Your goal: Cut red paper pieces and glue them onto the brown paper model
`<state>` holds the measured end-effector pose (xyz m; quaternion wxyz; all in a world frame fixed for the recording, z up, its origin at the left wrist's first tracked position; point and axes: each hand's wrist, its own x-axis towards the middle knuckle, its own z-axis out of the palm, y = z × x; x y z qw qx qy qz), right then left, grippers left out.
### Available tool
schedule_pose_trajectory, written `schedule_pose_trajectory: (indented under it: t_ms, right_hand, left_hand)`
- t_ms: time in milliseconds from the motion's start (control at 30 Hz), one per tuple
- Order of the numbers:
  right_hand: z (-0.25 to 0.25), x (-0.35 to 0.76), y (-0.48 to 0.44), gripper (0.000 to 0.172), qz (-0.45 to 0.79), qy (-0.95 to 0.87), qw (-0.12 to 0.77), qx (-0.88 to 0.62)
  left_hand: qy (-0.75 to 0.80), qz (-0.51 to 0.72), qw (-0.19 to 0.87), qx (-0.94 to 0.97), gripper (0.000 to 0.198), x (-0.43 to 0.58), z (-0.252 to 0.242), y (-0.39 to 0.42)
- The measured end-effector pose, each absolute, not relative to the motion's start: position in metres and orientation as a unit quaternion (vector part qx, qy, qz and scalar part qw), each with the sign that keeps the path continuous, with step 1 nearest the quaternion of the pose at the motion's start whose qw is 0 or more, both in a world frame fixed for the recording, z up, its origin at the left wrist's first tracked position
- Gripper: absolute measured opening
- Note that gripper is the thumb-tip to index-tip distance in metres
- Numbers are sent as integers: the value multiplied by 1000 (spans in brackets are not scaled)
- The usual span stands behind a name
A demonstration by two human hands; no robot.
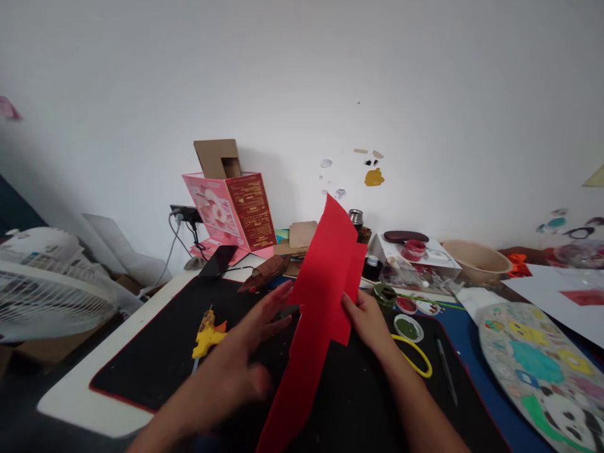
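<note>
A folded sheet of red paper (325,283) stands tilted above a black mat (155,358). My right hand (365,321) grips its right edge with fingers closed on it. My left hand (240,358) is beside the sheet's left edge, fingers stretched out and touching the paper, a little blurred. A yellow glue gun (207,333) lies on the mat left of my left hand. Yellow-handled scissors (418,358) lie just right of my right wrist.
A pink box (231,211) and cardboard stand at the back by the wall. Paint pots (408,327), a beige bowl (474,258) and a painted round panel (542,371) fill the right side. A white fan (47,296) stands at the left. A pen (446,371) lies on the mat.
</note>
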<state>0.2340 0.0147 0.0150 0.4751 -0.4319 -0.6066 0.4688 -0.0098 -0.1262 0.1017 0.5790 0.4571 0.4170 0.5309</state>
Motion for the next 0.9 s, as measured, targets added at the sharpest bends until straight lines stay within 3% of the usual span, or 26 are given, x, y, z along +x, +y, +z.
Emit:
schedule_pose_trajectory:
  t_ms: [67, 100, 233, 367, 567, 900]
  right_hand:
    - [15, 233, 15, 43, 458, -618, 478, -425]
    - [14, 233, 14, 36, 454, -623, 479, -420]
    - [15, 235, 16, 25, 455, -624, 490, -404]
    - [15, 244, 21, 40, 434, -590, 520, -440]
    - [16, 257, 26, 64, 447, -516, 549, -483]
    - [19, 255, 21, 62, 443, -515, 538, -499]
  left_hand:
    - [455, 455, 528, 554, 107, 12, 104, -132]
    - [460, 434, 507, 586, 103, 22, 105, -132]
    - [472, 420, 461, 623, 49, 42, 101, -111]
    - [440, 444, 588, 513, 42, 16, 94, -88]
    - [452, 569, 573, 379, 48, -24, 89, -86]
    - [444, 588, 569, 366, 45, -42, 82, -88]
